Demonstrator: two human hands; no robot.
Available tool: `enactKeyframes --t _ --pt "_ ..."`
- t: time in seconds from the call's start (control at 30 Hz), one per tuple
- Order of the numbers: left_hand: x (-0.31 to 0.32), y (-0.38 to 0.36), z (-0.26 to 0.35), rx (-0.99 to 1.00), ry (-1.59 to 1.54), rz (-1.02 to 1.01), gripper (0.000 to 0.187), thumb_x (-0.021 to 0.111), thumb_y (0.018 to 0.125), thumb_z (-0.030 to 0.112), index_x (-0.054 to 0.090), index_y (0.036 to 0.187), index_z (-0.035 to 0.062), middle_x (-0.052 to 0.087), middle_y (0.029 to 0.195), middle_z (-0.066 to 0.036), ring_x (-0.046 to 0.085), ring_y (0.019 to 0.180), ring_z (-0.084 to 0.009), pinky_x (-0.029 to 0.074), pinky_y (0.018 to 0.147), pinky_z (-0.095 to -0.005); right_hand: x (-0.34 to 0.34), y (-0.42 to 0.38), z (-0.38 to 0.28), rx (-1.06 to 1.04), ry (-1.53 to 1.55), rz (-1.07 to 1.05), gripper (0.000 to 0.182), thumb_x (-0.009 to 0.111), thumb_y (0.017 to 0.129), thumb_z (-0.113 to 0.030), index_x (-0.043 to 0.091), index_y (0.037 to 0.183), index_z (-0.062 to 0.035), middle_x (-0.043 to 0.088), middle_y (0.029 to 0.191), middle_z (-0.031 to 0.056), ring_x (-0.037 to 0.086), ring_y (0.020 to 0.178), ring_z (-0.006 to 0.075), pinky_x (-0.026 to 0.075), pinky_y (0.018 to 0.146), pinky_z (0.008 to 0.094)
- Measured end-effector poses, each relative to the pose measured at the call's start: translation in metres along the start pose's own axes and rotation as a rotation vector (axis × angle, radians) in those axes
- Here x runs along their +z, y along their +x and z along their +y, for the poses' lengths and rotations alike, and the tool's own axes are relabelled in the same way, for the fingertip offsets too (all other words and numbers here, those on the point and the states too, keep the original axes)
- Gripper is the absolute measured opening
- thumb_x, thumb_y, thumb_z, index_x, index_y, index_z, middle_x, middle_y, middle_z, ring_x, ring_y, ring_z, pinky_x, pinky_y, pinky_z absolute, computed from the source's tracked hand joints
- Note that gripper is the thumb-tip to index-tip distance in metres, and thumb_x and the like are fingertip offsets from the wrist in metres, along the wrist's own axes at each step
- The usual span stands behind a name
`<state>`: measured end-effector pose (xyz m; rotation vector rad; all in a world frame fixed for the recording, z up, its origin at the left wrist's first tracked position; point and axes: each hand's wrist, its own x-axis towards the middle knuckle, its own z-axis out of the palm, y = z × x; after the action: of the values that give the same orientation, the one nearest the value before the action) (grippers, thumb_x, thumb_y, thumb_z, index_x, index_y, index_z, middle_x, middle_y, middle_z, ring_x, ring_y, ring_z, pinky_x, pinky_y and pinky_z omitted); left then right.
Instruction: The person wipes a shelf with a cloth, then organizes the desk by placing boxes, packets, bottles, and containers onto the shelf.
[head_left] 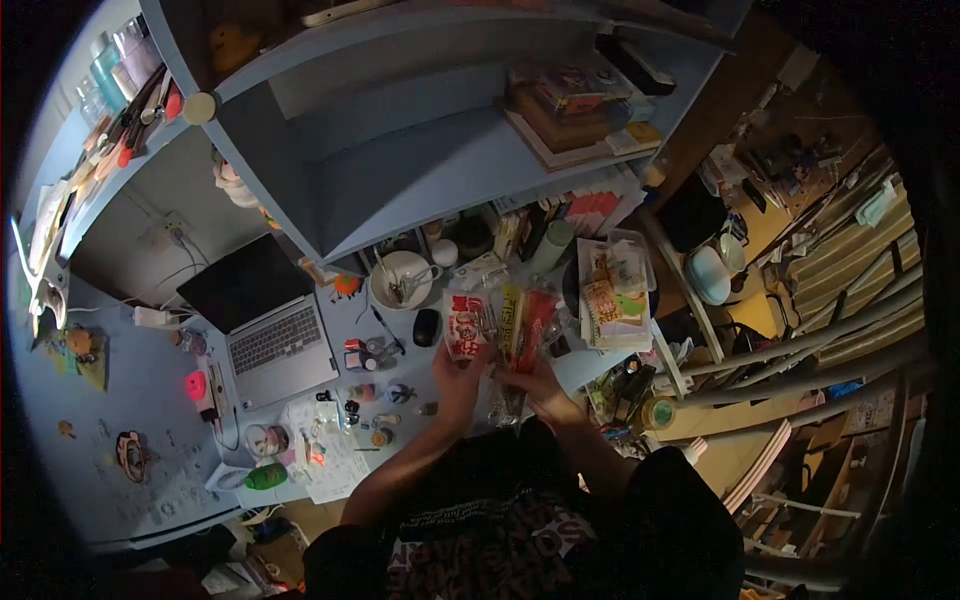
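Observation:
In front of my chest, near the desk's front edge, both hands are up close together. My left hand is closed on the lower end of a red-and-white snack packet with large printed characters. My right hand is closed round the lower part of a long red packet. A yellow packet with dark print stands between the two, beside the red one. Clear crinkled plastic hangs below, between my hands. My fingertips are partly hidden by the packets.
An open laptop sits to the left, with a black mouse nearer me. Behind are a white bowl with utensils and a green bottle. Papers, small bottles and a plastic box crowd the desk. Metal rails run along the right.

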<state>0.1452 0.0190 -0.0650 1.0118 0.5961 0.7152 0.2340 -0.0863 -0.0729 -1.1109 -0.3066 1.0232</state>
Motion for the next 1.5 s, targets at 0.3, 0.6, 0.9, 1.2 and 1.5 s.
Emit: enactKeyframes --t 0.3,0.6,0.9,1.2,1.5 --pt "-0.007 0.012 0.022 0.141 0.160 0.065 0.025 0.069 0.079 0.011 0.057 0.098 0.0003 0.063 0.086 -0.005 0.058 0.069 -0.0113 0.046 0.060 -0.0260 -0.013 0.003 0.003 0.081 -0.139 0.098 0.022 0.066 0.082 -0.013 0.058 0.100 -0.0035 0.061 0.083 0.0018 0.056 0.071 0.0124 0.044 0.062 0.0276" --pt "0.008 0.004 0.023 -0.036 0.235 -0.112 0.022 0.068 0.080 0.009 0.058 0.098 0.0004 0.065 0.086 -0.006 0.059 0.071 -0.0098 0.047 0.061 -0.0261 -0.011 0.021 0.052 -0.173 0.040 0.208 0.035 0.056 0.087 -0.016 0.048 0.119 -0.0022 0.059 0.090 0.0035 0.057 0.072 0.0139 0.046 0.060 0.0255" --pt "0.007 0.003 0.018 0.089 0.256 -0.207 0.026 0.065 0.082 0.011 0.056 0.105 0.0000 0.064 0.092 -0.008 0.061 0.077 -0.0120 0.049 0.064 -0.0284 0.007 -0.009 0.011 0.069 0.050 -0.022 0.038 0.058 0.089 -0.019 0.047 0.122 -0.0052 0.058 0.100 0.0031 0.056 0.086 0.0118 0.045 0.071 0.0259" --pt "-0.015 0.001 0.020 0.087 0.178 -0.099 0.031 0.052 0.093 0.027 0.055 0.110 0.0012 0.062 0.093 -0.006 0.057 0.073 -0.0105 0.048 0.062 -0.0273 -0.014 -0.009 0.000 0.213 0.143 -0.009 0.042 0.058 0.089 -0.019 0.046 0.126 -0.0038 0.057 0.109 0.0059 0.055 0.097 0.0148 0.045 0.080 0.0294" --pt "-0.006 -0.005 -0.001 0.522 0.693 -0.093 0.009 0.050 0.092 0.010 0.050 0.087 0.0028 0.050 0.078 0.000 0.047 0.070 -0.0078 0.038 0.061 -0.0234 -0.004 0.002 0.033 0.059 0.155 0.176 0.030 0.053 0.090 -0.018 0.052 0.117 -0.0059 0.063 0.092 0.0041 0.059 0.083 0.0118 0.048 0.070 0.0272"
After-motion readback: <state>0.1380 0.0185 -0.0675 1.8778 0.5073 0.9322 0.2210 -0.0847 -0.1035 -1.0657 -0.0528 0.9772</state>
